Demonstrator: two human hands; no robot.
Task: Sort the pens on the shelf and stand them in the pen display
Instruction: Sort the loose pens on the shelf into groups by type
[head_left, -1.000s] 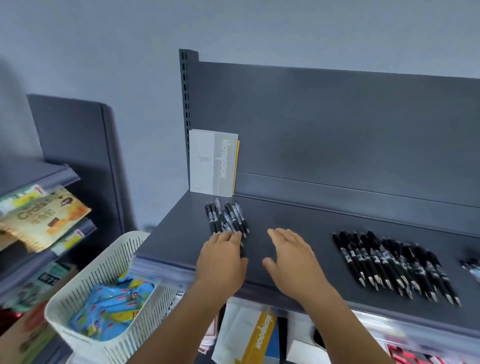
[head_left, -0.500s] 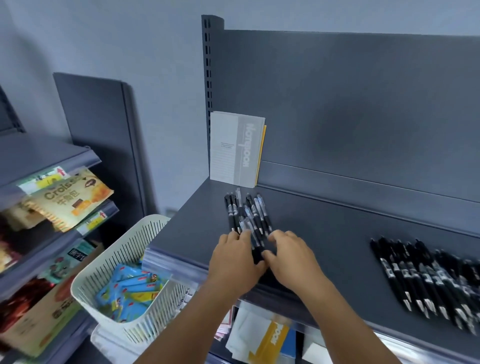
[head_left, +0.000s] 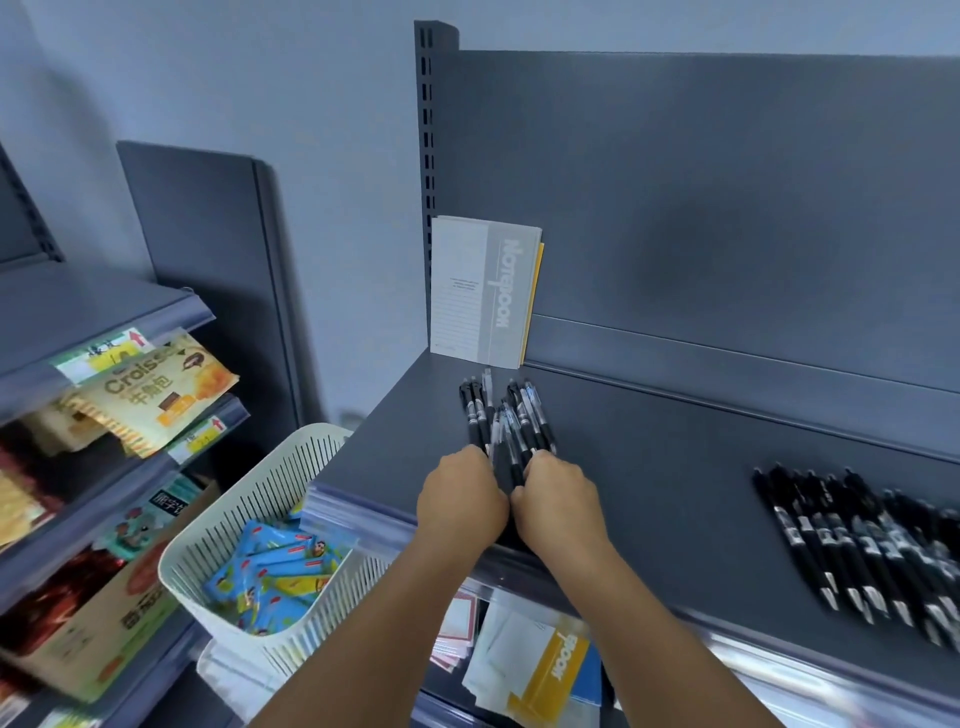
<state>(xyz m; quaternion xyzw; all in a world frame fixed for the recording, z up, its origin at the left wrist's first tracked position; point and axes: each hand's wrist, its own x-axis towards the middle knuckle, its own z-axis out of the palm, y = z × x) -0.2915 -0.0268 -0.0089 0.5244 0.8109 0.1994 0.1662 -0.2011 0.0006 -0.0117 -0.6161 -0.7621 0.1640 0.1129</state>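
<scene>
Left hand (head_left: 460, 501) curls its fingers onto the near ends of the pen bundle (head_left: 506, 423) on the shelf (head_left: 649, 493), right hand (head_left: 558, 504) clamping the other side; the bundle lies just before the notebook (head_left: 483, 291).

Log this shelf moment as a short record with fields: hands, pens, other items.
left hand: left hand curled round the near ends of the small pen bundle
right hand: right hand gripping the same bundle from the other side
small pen bundle: black pens lying flat on the shelf, far ends fanned apart
second pen group: row of black pens lying flat to the right, untouched
notebook: notebook upright against the back panel, behind the bundle
basket: white basket left of the shelf, holding blue packets
pen display: not in view
</scene>
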